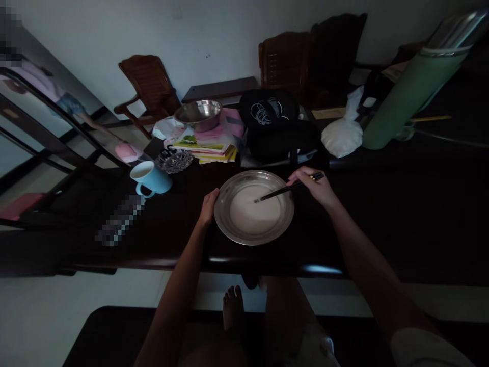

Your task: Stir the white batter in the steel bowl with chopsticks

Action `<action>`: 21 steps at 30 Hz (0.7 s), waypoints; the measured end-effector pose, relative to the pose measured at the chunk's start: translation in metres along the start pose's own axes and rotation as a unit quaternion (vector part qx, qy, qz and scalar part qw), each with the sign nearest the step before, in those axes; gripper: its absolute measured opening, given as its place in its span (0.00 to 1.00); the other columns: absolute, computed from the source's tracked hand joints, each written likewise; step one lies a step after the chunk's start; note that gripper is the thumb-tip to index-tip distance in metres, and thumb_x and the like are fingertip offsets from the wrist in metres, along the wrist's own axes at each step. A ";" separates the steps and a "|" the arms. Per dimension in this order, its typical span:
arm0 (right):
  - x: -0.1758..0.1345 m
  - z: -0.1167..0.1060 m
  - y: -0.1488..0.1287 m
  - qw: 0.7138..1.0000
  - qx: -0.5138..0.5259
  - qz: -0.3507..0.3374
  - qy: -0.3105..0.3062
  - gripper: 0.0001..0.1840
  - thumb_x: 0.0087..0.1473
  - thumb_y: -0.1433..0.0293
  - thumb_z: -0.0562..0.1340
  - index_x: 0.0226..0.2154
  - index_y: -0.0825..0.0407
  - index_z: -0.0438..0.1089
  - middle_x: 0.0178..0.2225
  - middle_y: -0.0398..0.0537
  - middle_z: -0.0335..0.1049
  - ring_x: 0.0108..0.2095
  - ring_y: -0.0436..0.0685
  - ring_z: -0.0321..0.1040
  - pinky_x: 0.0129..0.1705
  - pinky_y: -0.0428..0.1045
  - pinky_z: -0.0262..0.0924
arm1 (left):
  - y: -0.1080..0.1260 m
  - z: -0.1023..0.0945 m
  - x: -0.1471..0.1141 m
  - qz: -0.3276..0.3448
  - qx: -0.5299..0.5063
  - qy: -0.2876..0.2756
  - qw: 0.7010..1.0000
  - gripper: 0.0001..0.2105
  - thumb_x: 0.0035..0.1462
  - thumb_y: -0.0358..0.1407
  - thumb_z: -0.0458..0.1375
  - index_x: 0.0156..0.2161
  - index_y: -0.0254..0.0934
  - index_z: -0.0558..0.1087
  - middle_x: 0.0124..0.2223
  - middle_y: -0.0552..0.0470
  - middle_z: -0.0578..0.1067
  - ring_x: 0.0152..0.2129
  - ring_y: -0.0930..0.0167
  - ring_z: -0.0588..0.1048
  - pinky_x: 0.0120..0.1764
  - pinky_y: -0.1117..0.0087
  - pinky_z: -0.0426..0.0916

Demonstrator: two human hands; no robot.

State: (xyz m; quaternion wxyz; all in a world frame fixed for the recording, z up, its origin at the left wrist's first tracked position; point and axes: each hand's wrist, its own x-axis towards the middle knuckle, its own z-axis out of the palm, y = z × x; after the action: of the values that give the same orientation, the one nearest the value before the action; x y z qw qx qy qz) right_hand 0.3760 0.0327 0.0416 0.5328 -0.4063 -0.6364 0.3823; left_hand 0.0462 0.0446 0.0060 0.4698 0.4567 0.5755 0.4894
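A wide metal bowl stands on the dark table, with a white, milky mixture covering its bottom. My left hand grips the bowl's left rim, its thumb near the edge and its other fingers mostly hidden. In my right hand, above the bowl's right rim, are black chopsticks with a gold band near the top. They slant down to the left, and their pale tips touch the white mixture near the bowl's middle.
A light blue mug and a glass ashtray stand at left. Behind are a smaller metal bowl, books and black cases. A knotted bag of white powder and a tall green flask stand right. Another person is far left.
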 end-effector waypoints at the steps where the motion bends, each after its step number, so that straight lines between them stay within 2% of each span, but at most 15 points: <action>1: 0.000 -0.001 0.001 1.000 0.007 0.004 0.013 0.23 0.58 0.47 0.61 0.29 0.49 0.77 0.25 0.45 0.78 0.29 0.55 0.76 0.38 0.51 0.68 | -0.001 0.000 0.000 0.000 -0.004 -0.003 1.000 0.18 0.52 0.48 0.62 0.22 0.37 0.68 0.21 0.57 0.66 0.21 0.74 0.62 0.26 0.73 0.59; 4: 0.000 -0.001 0.002 1.000 0.020 0.015 -0.009 0.24 0.58 0.47 0.60 0.29 0.49 0.77 0.23 0.44 0.77 0.26 0.55 0.75 0.36 0.51 0.68 | -0.002 -0.001 0.001 0.002 -0.008 -0.014 1.000 0.19 0.52 0.49 0.62 0.21 0.37 0.67 0.21 0.58 0.65 0.20 0.75 0.61 0.25 0.73 0.59; 7: 0.000 0.000 0.002 0.999 0.008 0.007 -0.040 0.24 0.57 0.47 0.61 0.29 0.49 0.77 0.27 0.46 0.79 0.33 0.57 0.77 0.41 0.52 0.69 | -0.002 -0.001 0.001 0.001 -0.005 -0.008 1.000 0.19 0.52 0.50 0.62 0.22 0.37 0.67 0.21 0.57 0.65 0.21 0.74 0.62 0.26 0.72 0.59; 9: 0.001 -0.001 0.002 1.000 -0.002 0.002 -0.015 0.23 0.56 0.46 0.62 0.29 0.48 0.77 0.27 0.46 0.79 0.34 0.57 0.77 0.42 0.52 0.69 | -0.001 0.000 0.000 -0.001 -0.002 -0.001 1.000 0.19 0.52 0.50 0.63 0.22 0.38 0.68 0.21 0.56 0.65 0.22 0.73 0.62 0.26 0.71 0.59; 12: 0.001 -0.003 0.001 1.000 0.005 0.015 0.021 0.25 0.57 0.46 0.61 0.28 0.49 0.77 0.23 0.45 0.77 0.28 0.56 0.75 0.37 0.52 0.68 | 0.000 0.000 -0.001 -0.002 -0.003 -0.003 1.000 0.19 0.52 0.49 0.62 0.21 0.38 0.67 0.22 0.56 0.65 0.21 0.72 0.61 0.26 0.71 0.59; 14: 0.000 -0.001 -0.001 1.000 0.007 0.020 -0.002 0.26 0.57 0.45 0.61 0.28 0.49 0.77 0.23 0.46 0.78 0.28 0.56 0.75 0.37 0.52 0.69 | 0.001 0.001 -0.001 0.000 -0.005 -0.004 1.000 0.19 0.52 0.49 0.62 0.21 0.39 0.67 0.22 0.56 0.64 0.21 0.73 0.61 0.26 0.71 0.59; 17: 0.000 0.001 -0.002 0.999 -0.013 0.006 -0.042 0.25 0.56 0.44 0.61 0.27 0.48 0.77 0.29 0.46 0.80 0.35 0.58 0.77 0.43 0.53 0.69 | 0.001 0.001 -0.001 0.003 -0.004 -0.001 1.000 0.19 0.51 0.49 0.63 0.21 0.38 0.67 0.21 0.57 0.65 0.21 0.73 0.61 0.26 0.71 0.59; 19: 0.000 0.000 -0.002 1.000 -0.017 0.002 -0.017 0.25 0.55 0.44 0.61 0.28 0.48 0.77 0.29 0.46 0.80 0.35 0.58 0.77 0.44 0.54 0.69 | 0.000 0.000 0.000 0.002 -0.005 -0.002 1.000 0.19 0.51 0.50 0.63 0.21 0.37 0.68 0.21 0.57 0.65 0.21 0.74 0.61 0.26 0.72 0.60; 21: 0.000 -0.001 -0.001 1.000 -0.005 0.010 0.017 0.25 0.56 0.45 0.61 0.28 0.48 0.77 0.25 0.45 0.78 0.30 0.57 0.76 0.41 0.53 0.69 | 0.000 0.000 0.000 0.002 -0.008 -0.009 1.000 0.19 0.51 0.50 0.63 0.21 0.37 0.68 0.21 0.57 0.65 0.21 0.74 0.61 0.25 0.72 0.59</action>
State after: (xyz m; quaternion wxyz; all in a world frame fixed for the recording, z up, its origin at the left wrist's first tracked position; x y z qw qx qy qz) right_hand 0.3770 0.0326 0.0431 0.5379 -0.4217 -0.6251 0.3770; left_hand 0.0468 0.0443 0.0062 0.4774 0.4584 0.5667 0.4907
